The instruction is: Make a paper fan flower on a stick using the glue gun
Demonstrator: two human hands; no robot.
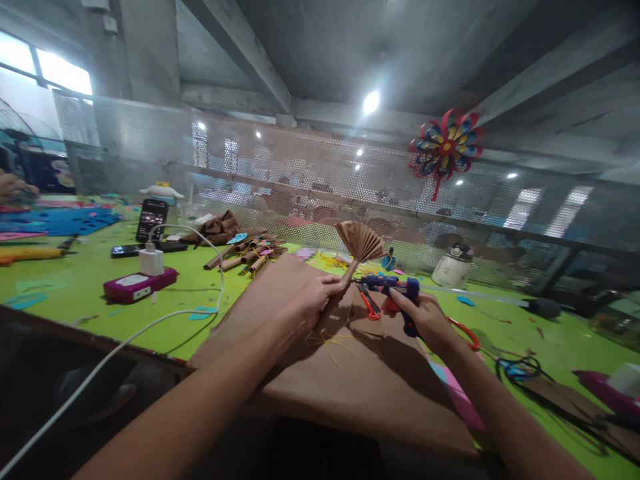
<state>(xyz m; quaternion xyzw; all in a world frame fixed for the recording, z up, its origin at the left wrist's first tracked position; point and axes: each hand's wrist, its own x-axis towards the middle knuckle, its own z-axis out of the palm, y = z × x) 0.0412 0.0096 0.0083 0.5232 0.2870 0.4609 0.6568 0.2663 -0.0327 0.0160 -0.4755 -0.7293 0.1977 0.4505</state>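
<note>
My left hand (323, 299) is closed around the stem of a brown pleated paper fan (364, 241), which stands tilted with its spread edge up. Yellow strings (333, 343) hang below that hand. In my right hand (420, 312) is a dark blue glue gun (387, 285) with a clear glue stick (473, 293) sticking out of its back. The gun's nozzle points left and is close to the fan's stem; whether they touch I cannot tell. Red-handled scissors (371, 307) lie just under the gun on a brown board (345, 393).
Rolled brown paper pieces (255, 253) lie beyond the board. A purple power strip (140, 285) with a white charger (151, 260) trails a white cable along the left. A phone (151, 220) stands behind it. At the back right are a white bottle (453, 267) and a mesh partition (300, 180).
</note>
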